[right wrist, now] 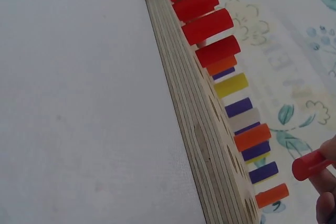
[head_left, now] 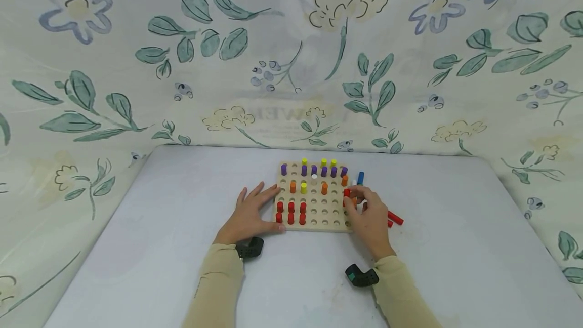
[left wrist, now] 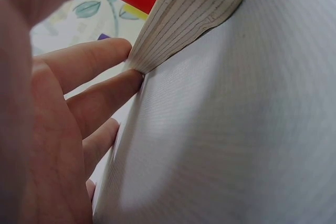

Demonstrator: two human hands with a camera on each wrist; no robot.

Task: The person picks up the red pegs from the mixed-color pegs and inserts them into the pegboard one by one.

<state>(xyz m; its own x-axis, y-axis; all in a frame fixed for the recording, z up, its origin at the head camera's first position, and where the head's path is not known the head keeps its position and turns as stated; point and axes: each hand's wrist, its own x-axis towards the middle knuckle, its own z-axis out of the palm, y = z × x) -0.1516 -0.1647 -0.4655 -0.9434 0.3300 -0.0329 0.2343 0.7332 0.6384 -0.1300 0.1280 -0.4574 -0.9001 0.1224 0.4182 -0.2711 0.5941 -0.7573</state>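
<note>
White table (head_left: 136,247) nearest. My left hand (head_left: 248,218), unclenched, touches the board (head_left: 330,206) at left, presumably steadying it; my right hand (head_left: 371,219) pinches a red peg (right wrist: 310,165) over its right side. Purple pegs (head_left: 304,170) stand farther, before flowered cloth (head_left: 291,110).

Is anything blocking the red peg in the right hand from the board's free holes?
Nothing visible. The right hand holds the red peg by the right edge of the board; free holes just left lie uncovered.

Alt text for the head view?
A person's right hand pinches a red peg near the right edge of a wooden pegboard; the left hand touches its left edge. Coloured pegs stand in it; loose pegs lie to its right on a white table.
</note>
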